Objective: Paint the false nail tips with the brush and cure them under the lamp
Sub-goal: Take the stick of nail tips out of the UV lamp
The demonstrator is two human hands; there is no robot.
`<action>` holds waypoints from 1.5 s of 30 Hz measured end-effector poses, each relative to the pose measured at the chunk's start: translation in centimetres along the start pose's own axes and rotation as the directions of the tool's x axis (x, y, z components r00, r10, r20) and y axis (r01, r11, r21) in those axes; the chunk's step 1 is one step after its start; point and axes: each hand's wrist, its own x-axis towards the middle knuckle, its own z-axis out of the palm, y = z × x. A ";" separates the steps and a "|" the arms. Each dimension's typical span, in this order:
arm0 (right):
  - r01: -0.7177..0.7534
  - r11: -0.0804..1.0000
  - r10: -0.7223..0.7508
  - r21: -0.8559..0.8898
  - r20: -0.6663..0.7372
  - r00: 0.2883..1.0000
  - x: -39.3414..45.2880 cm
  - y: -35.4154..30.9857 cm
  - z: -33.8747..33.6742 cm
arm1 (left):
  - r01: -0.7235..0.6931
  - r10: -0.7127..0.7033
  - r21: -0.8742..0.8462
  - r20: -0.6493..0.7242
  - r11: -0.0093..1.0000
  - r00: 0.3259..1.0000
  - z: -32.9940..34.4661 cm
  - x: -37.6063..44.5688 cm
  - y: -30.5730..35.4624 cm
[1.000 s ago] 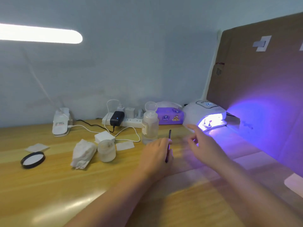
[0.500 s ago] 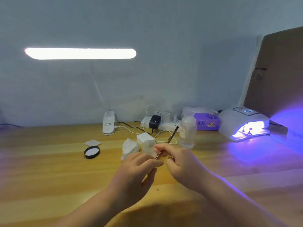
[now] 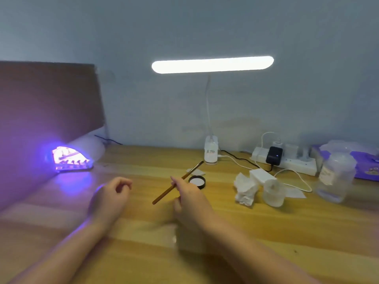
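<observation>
Loosely curled and holding nothing, the left hand (image 3: 111,194) hovers over the table (image 3: 266,232); the right hand (image 3: 187,194) pinches the brush (image 3: 178,183) mid-shaft, bristles pointing up and away. Far left, the lit lamp (image 3: 71,158) glows violet over what look like nail tips, too blurred to count. A slack pinch could let the brush roll and smear the wood. Rightward sit a black dish (image 3: 197,181) with a pale inside, a crumpled tissue (image 3: 245,189), a frosted jar (image 3: 273,193) and a clear bottle (image 3: 335,177), contents unclear.

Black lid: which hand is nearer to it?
Right. The right hand, holding the brush, is just beside the black lid; the left hand is farther left.
</observation>
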 end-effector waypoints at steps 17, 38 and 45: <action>0.093 0.995 -0.089 0.042 -0.091 0.992 3.6 -1.7 6.0 | 0.276 -0.314 0.539 -0.023 0.796 0.949 -4.4 12.4 -14.1; 0.104 0.994 -0.101 0.033 -0.075 0.992 3.6 -1.6 6.1 | 0.210 -0.263 0.533 0.024 0.819 0.965 -2.3 13.3 -12.4; 0.112 0.993 -0.110 0.027 -0.077 0.991 3.6 -1.6 6.1 | 0.134 -0.194 0.490 0.074 0.862 0.978 -1.2 11.2 -11.1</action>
